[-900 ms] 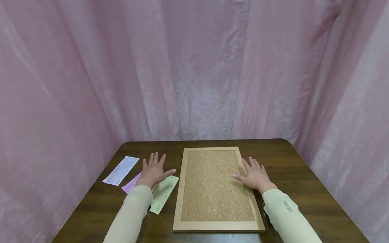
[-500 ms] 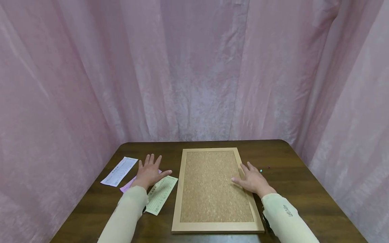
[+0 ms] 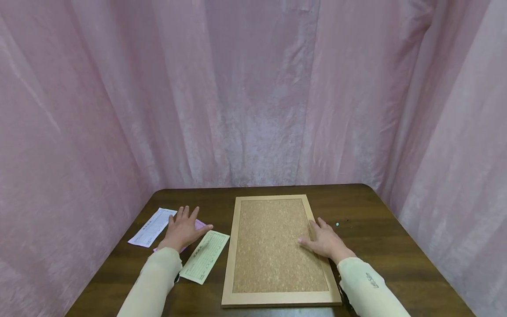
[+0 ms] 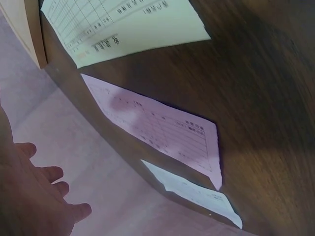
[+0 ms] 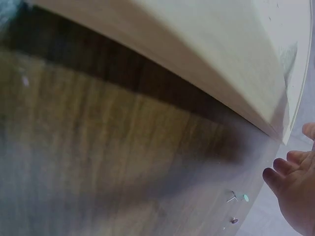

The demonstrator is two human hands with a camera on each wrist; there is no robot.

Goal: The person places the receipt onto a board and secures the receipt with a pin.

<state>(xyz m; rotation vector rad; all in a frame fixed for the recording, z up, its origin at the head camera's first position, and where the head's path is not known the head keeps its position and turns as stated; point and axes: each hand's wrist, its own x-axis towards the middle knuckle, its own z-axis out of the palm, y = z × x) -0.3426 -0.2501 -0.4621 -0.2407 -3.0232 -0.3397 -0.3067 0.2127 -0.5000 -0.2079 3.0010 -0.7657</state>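
With your left hand (image 3: 181, 232) and right hand (image 3: 326, 243) unclenched and empty, expect the purple slip (image 4: 157, 130), left of the cork board (image 3: 277, 251), to be light and limp (likely creasing easily); pinch its edge.

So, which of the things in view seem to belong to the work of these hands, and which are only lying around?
Probably part of the work:
cork board, nearest the right hand
purple slip, nearest the left hand
green slip and pale blue slip
green pin and dark pin

Only surroundings:
table
pink curtain
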